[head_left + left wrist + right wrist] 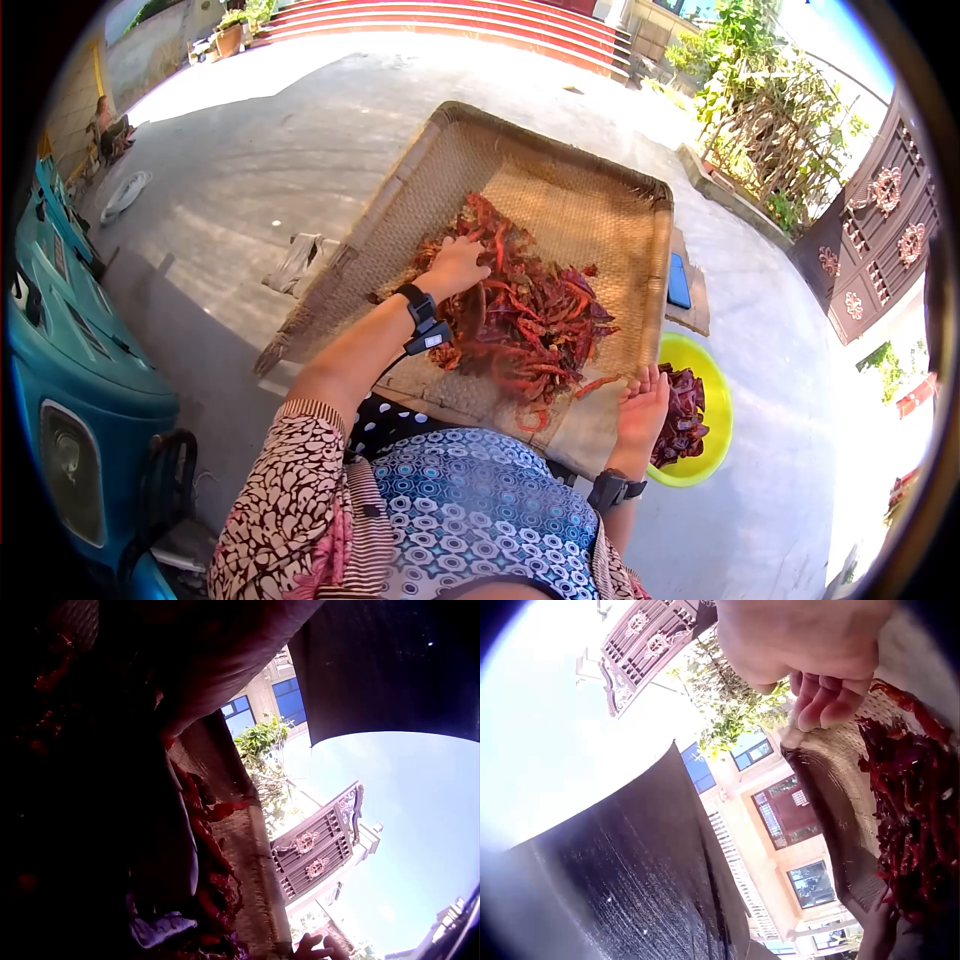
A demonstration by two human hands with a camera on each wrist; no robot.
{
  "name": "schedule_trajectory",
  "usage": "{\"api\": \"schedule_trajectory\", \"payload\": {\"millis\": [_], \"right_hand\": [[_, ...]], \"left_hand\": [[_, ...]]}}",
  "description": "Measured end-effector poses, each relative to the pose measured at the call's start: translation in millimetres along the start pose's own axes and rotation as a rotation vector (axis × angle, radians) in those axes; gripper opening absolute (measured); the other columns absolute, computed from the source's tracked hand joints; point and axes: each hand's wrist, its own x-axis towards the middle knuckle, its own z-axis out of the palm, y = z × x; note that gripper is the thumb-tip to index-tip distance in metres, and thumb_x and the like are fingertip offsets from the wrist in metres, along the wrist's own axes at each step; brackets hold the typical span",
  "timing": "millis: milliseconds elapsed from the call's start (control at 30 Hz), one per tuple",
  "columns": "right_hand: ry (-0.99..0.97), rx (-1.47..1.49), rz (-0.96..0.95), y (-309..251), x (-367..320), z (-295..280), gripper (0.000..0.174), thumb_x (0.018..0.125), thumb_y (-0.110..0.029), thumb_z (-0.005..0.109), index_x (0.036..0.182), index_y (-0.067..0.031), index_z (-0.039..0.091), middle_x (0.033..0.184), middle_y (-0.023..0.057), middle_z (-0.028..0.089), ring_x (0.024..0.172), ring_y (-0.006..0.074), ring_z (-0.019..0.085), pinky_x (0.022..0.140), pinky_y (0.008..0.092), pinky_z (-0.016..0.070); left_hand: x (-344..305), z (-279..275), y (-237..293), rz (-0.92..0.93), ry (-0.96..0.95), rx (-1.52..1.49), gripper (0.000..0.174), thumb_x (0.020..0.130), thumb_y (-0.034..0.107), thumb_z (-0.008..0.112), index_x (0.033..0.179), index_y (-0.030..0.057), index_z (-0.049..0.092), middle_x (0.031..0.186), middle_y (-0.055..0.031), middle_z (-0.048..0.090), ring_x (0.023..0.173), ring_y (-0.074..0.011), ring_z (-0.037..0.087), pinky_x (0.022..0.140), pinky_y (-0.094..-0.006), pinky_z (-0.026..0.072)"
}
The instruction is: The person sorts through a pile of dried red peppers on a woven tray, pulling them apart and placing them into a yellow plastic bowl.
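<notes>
Dried red chillies (530, 320) lie heaped on a large woven bamboo tray (590, 215). My left hand (458, 268) reaches over the far left part of the heap, its fingers touching the chillies. The left wrist view is mostly in deep shadow, with chillies (214, 862) beside that hand. At the tray's near right corner my right hand (642, 402) is raised palm up, fingers loosely bent and holding nothing. Just beside it, a yellow-green basin (718, 400) contains darker red chillies (682, 415). In the right wrist view, the right hand (810, 645) hangs near the tray's rim.
A blue flat object (679, 282) rests on cardboard (695, 318) right of the tray. Grey cloth (300, 262) lies by the left rim. A teal vehicle (90, 370) stands at left. Another person (108, 130) sits by the far wall. Red steps (450, 25) rise behind.
</notes>
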Motion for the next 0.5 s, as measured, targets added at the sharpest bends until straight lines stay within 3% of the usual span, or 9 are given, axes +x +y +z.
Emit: {"api": "schedule_trajectory", "payload": {"millis": [167,300,400,500], "right_hand": [[-0.044,-0.202,0.064,24.1,-8.5,11.5,0.021,0.093,-0.023,0.062,0.111,-0.0111,0.061,0.086,-0.0021,0.061,0.069,0.0107,0.054,0.059,0.0254,0.0455],[-0.115,-0.318,0.060,34.3,-12.7,21.8,0.018,0.096,-0.018,0.056,0.111,-0.0086,0.058,0.088,0.0010,0.060,0.067,0.0111,0.054,0.059,0.0261,0.0441],[-0.207,-0.464,0.041,39.9,-17.0,29.6,0.017,0.096,-0.017,0.056,0.110,-0.0083,0.058,0.088,0.0009,0.062,0.067,0.0098,0.056,0.059,0.0246,0.0435],[-0.285,-0.656,0.035,38.6,-24.6,53.5,0.017,0.096,-0.018,0.057,0.109,-0.0080,0.058,0.088,0.0002,0.063,0.068,0.0077,0.056,0.059,0.0232,0.0428]], "left_hand": [[-4.3,-2.5,0.8,-0.034,-0.044,-0.055,0.048,0.085,0.031,0.068,0.123,0.0043,0.056,0.126,-0.0168,0.051,0.117,-0.0360,0.038,0.097,-0.0479,0.0378],[-33.9,-7.2,8.1,0.122,0.206,0.001,0.037,0.087,0.026,0.068,0.115,0.0048,0.059,0.114,-0.0125,0.060,0.112,-0.0328,0.043,0.094,-0.0472,0.0390],[-59.0,-16.0,18.5,0.166,0.256,-0.165,0.033,0.085,0.023,0.070,0.112,0.0051,0.060,0.105,-0.0122,0.063,0.103,-0.0310,0.049,0.091,-0.0450,0.0421],[-84.3,-24.4,37.9,0.163,0.220,-0.204,0.034,0.089,0.021,0.067,0.116,0.0024,0.058,0.107,-0.0106,0.063,0.095,-0.0261,0.056,0.087,-0.0428,0.0451]]}}
